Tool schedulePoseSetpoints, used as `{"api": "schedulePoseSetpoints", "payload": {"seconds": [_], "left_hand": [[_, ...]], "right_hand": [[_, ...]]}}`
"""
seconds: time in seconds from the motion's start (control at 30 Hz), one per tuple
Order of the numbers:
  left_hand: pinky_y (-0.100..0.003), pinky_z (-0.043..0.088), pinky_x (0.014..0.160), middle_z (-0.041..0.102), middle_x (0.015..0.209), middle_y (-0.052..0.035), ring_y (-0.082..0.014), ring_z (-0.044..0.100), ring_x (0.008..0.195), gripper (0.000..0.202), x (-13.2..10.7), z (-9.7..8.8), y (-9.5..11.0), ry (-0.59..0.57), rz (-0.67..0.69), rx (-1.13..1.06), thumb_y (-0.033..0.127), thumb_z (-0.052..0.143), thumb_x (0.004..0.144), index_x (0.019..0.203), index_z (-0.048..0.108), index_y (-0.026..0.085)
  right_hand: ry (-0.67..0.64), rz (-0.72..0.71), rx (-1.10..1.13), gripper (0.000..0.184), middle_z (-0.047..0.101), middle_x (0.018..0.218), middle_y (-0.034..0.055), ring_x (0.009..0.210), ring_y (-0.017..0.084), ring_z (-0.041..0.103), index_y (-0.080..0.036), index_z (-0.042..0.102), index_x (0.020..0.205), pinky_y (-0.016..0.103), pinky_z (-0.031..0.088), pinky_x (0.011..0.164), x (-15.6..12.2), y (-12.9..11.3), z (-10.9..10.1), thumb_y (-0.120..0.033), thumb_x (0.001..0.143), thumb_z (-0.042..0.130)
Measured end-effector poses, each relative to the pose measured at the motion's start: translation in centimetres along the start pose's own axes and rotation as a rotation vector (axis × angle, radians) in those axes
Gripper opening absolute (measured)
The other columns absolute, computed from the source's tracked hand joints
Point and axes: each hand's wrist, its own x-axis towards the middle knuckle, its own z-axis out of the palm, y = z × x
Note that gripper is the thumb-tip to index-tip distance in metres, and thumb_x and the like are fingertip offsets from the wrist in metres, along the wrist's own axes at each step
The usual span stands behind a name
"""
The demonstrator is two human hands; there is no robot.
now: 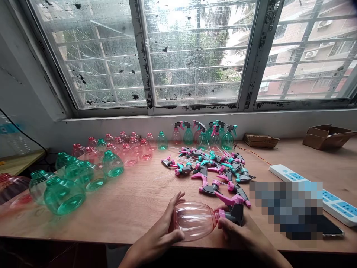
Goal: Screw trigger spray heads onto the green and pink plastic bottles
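Currently: loose spray heads (212, 167) piled on the counter (134, 201), green bottles (72, 182) to the left, power strip (306, 186) to the right. Near edge: pink bottle (193, 219) lies on its side; left hand (164, 227) fingers spread around its base, right hand (237, 232) fingers pinching the spray head (232, 208) at its neck. Open cardboard box (326, 136) far right, contents hidden.

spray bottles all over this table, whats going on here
A person holds a pink bottle on its side at the near edge of the table, with the left hand around its body and the right hand on the trigger head at its neck. A pile of loose trigger heads lies mid-table, headless green bottles sit at the left, and fitted bottles stand by the window.
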Motion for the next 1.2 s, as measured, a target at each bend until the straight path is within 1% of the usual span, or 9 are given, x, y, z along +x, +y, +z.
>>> {"api": "schedulePoseSetpoints", "payload": {"seconds": [0.1,0.27,0.5,0.67,0.87,0.97,1.07,1.13,1.2], "left_hand": [[-0.052,0.010,0.126,0.023,0.168,-0.0100,-0.0340,0.017,0.154,0.079,-0.1,-0.3,0.1,0.011,-0.027,-0.023,0.064,0.051,0.095,0.159,0.020,0.030],[-0.050,0.017,0.125,0.032,0.165,-0.0078,-0.0333,0.025,0.152,0.075,0.1,-0.4,-0.1,0.021,-0.047,-0.045,0.050,0.065,0.094,0.156,0.028,0.032],[-0.046,0.019,0.127,0.023,0.168,-0.0049,-0.0298,0.022,0.154,0.085,0.2,0.3,0.9,0.052,-0.078,0.037,0.030,0.074,0.089,0.156,0.022,0.034],[-0.045,0.021,0.126,0.013,0.170,-0.0079,-0.0290,0.017,0.155,0.101,0.4,0.6,0.6,0.078,-0.034,0.079,0.023,0.075,0.086,0.158,0.005,0.034],[-0.047,0.018,0.127,0.012,0.170,-0.0095,-0.0304,0.013,0.156,0.107,0.5,0.6,0.4,0.087,-0.039,0.122,0.019,0.077,0.084,0.159,0.002,0.033],[-0.050,0.014,0.127,0.014,0.169,-0.0103,-0.0335,0.012,0.156,0.112,0.3,0.7,0.8,0.090,-0.059,0.124,0.024,0.082,0.081,0.160,0.003,0.033],[-0.055,0.010,0.126,0.009,0.170,-0.0110,-0.0381,0.008,0.155,0.130,0.0,0.6,0.8,0.057,-0.050,0.096,0.039,0.093,0.067,0.160,0.003,0.034],[-0.056,0.010,0.126,0.005,0.170,-0.0116,-0.0389,0.006,0.155,0.125,0.0,0.3,0.6,0.021,-0.024,0.030,0.056,0.086,0.069,0.160,0.003,0.033],[-0.056,0.011,0.125,0.002,0.171,-0.0111,-0.0380,0.006,0.156,0.107,-0.1,0.0,0.3,0.008,0.007,-0.051,0.071,0.066,0.081,0.161,0.006,0.031]], "right_hand": [[-0.041,0.025,-0.055,0.047,0.065,0.057,0.0012,0.057,0.017,0.058,-0.014,0.072,0.072,0.030,0.043,0.058,-0.1,-0.1,0.0,-0.060,0.080,0.075],[-0.018,0.004,-0.053,0.046,0.065,0.061,0.0007,0.059,0.017,0.056,-0.015,0.072,0.074,0.030,0.044,0.059,0.0,0.0,0.0,-0.060,0.079,0.075],[-0.024,0.004,-0.028,0.047,0.066,0.060,0.0017,0.052,0.017,0.058,-0.017,0.069,0.071,0.030,0.045,0.054,0.6,0.7,-0.3,-0.062,0.083,0.069],[-0.029,-0.010,-0.036,0.047,0.065,0.058,0.0013,0.051,0.017,0.058,-0.016,0.069,0.071,0.030,0.046,0.055,0.8,0.5,-0.3,-0.060,0.085,0.068],[-0.020,-0.006,-0.034,0.043,0.068,0.063,0.0020,0.051,0.016,0.059,-0.015,0.069,0.079,0.031,0.047,0.056,0.6,-0.1,-0.1,-0.058,0.086,0.068],[0.003,-0.010,-0.020,0.042,0.068,0.064,0.0014,0.051,0.016,0.059,-0.016,0.070,0.084,0.030,0.047,0.055,0.5,-0.1,-0.1,-0.058,0.084,0.071],[-0.014,-0.024,-0.041,0.044,0.065,0.057,0.0004,0.052,0.017,0.059,-0.017,0.070,0.074,0.030,0.046,0.055,0.5,0.1,-0.2,-0.060,0.084,0.069],[-0.026,-0.025,-0.067,0.047,0.063,0.054,0.0005,0.054,0.018,0.059,-0.017,0.070,0.070,0.030,0.046,0.057,0.4,0.2,-0.2,-0.061,0.084,0.069],[-0.032,-0.023,-0.078,0.048,0.064,0.054,0.0009,0.055,0.019,0.059,-0.016,0.071,0.070,0.031,0.046,0.058,0.3,0.2,-0.1,-0.063,0.083,0.069]]}}
